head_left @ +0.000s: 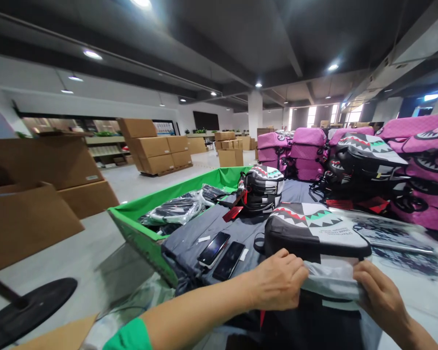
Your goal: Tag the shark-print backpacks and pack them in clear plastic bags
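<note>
Sleeve: green cuff (pixel 128 335) on the left forearm, nearest the camera at 7 o'clock.

Left hand (pixel 277 281): fingers curled, clamped on the hem of a thin, translucent plastic bag (pixel 332 284).

Right hand (pixel 379 296): pinched on the same hem, well apart from the left, the stretched plastic spanning between them.

Backpack (pixel 314 233): molded, rounded, with a shark-mouth print on grey and white; upper part bare at 12 o'clock from the hands, lower part within the bag.

Cloth: grey, soft, at 10 o'clock under two phones (pixel 213 249) lying side by side, touching.

Bin: green-lined (pixel 168 209), thin-edged, at 10 o'clock, holding bagged goods (pixel 171 210).

Stack: quilted pink backpacks (pixel 306 153) at 1 o'clock, well beyond the hands.

Cartons: cardboard (pixel 155 146), palletized, far off at 11 o'clock.

Floor: pale, open past the bin.
</note>
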Demonstrator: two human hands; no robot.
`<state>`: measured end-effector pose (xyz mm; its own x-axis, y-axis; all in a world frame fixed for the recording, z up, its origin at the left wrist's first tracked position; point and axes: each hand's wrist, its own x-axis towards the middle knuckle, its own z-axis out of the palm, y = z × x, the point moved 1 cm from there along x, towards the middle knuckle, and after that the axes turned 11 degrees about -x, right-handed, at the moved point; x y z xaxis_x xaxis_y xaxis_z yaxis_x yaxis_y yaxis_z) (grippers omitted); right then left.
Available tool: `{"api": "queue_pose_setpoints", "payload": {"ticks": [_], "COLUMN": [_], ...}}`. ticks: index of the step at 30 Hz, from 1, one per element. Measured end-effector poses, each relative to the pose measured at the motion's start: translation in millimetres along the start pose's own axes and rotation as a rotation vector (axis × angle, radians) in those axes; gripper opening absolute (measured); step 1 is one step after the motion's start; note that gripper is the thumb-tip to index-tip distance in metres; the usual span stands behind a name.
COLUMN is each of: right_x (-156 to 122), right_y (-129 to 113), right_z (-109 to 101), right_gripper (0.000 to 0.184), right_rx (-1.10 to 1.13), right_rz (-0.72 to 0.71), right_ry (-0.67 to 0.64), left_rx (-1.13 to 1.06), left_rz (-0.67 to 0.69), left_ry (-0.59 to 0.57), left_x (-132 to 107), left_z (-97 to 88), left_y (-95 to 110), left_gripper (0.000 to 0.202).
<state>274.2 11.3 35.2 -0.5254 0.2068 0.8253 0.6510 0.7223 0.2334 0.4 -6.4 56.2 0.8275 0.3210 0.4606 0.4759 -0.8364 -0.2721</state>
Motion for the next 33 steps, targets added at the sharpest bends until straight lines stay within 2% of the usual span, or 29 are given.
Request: {"api": "queue_pose_setpoints", "payload": {"ticks": [2,6,9,12,15,18,20,23,24,28,31,33], "right_x": [-7,-16,-22,-36,-63,-96,-109,-110,-106,-91,-88,-89], "right_y": [-9,-24,-28,-29,-35,-46,-51,-49,-47,-38,-36,-36], "right_z": [4,10,12,18,35,45,42,28,25,22,26,25], "right_gripper": [0.011,0.002,0.008,0.02,0.027,0.023,0.019,0.027,0.029,0.023,0.018,0.021], "right_rx": [-0.023,-0.005,-0.046,-0.125,-0.127,-0.08,-0.012,0.106,0.128,0.138,0.191,0.243], "right_rz": [0.039,0.045,0.06,0.115,0.106,0.041,0.008,0.012,0.022,0.075,0.107,0.131], "right_ry": [0.028,0.023,0.0,0.029,0.024,-0.057,-0.114,-0.248,-0.297,-0.393,-0.493,-0.566], "left_rx": [0.069,0.125,0.116,0.083,0.005,-0.061,-0.115,-0.214,-0.239,-0.272,-0.258,-0.258], "left_rz": [-0.003,-0.117,-0.237,-0.247,-0.277,-0.378,-0.432,-0.472,-0.486,-0.575,-0.566,-0.533], "left_ry": [0.149,0.527,0.639,0.549,0.393,0.307,0.309,0.326,0.303,0.13,0.048,0.04], "left_x": [-2,4,4,-7,-29,-52,-63,-70,-70,-60,-56,-59], "left_z": [4.8,18.2,31.0,50.7,78.6,105.5,114.7,111.2,107.1,93.3,93.7,97.2], "left_y": [6,8,13,28,49,72,84,90,90,80,75,74], "left_gripper": [0.009,0.028,0.031,0.025,0.035,0.033,0.042,0.063,0.061,0.023,0.022,0.022]}}
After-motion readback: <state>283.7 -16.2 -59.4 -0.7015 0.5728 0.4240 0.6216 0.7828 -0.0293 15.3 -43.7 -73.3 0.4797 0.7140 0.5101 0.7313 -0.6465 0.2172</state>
